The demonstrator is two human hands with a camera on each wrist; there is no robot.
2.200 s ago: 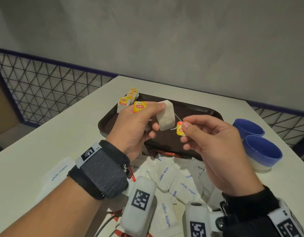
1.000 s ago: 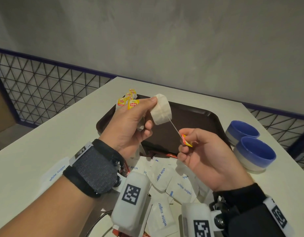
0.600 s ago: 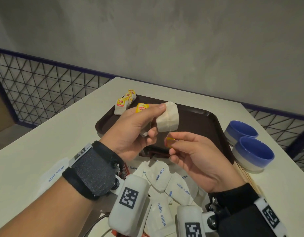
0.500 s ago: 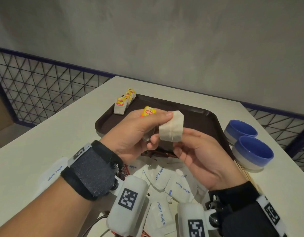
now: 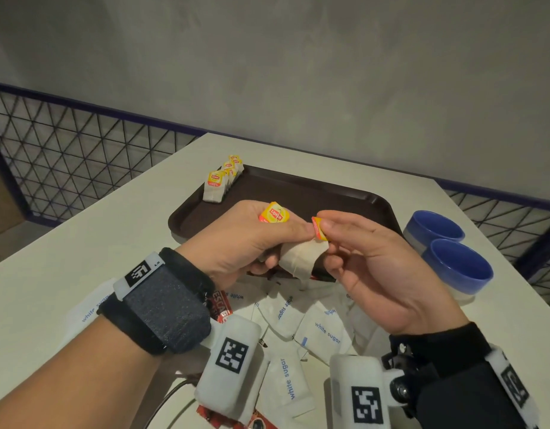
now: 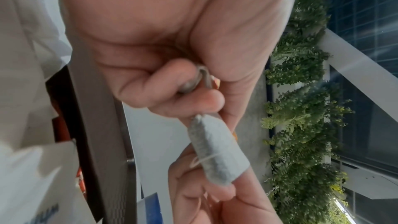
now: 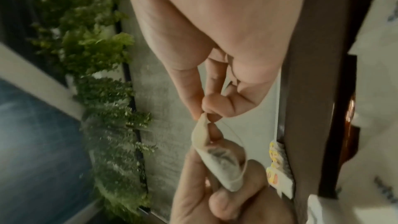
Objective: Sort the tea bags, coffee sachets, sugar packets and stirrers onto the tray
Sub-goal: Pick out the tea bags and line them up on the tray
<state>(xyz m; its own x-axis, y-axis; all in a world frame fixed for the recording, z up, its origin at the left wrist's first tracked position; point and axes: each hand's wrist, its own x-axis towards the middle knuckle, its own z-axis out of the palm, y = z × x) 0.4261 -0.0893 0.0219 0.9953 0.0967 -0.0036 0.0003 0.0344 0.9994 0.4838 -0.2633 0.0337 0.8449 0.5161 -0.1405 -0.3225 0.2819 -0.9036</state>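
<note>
My left hand (image 5: 286, 243) grips a white tea bag (image 5: 301, 258) above the near edge of the brown tray (image 5: 354, 199), and a yellow tag (image 5: 273, 213) sticks up by its thumb. A second folded tea bag (image 6: 202, 77) shows inside the curled left fingers. Pressed against the left thumb tip, my right hand (image 5: 326, 239) pinches this bag's orange-yellow tag (image 5: 319, 229). The string wraps around the tea bag (image 6: 217, 151). A row of tea bags (image 5: 221, 181) lies at the tray's far left corner. Sugar packets (image 5: 298, 320) and a red coffee sachet (image 5: 219, 308) lie under my hands.
Two blue bowls (image 5: 434, 227) (image 5: 459, 267) stand to the right of the tray. The white table (image 5: 97, 236) ends at a grey wall behind and a wire-mesh railing (image 5: 66, 156) on the left. More sugar packets (image 5: 88, 311) lie beneath my left wrist.
My right hand, which had pulled the tag and string out to the right, has come back to the bag. The tag now sits against the left thumb, and both hands are lower.
</note>
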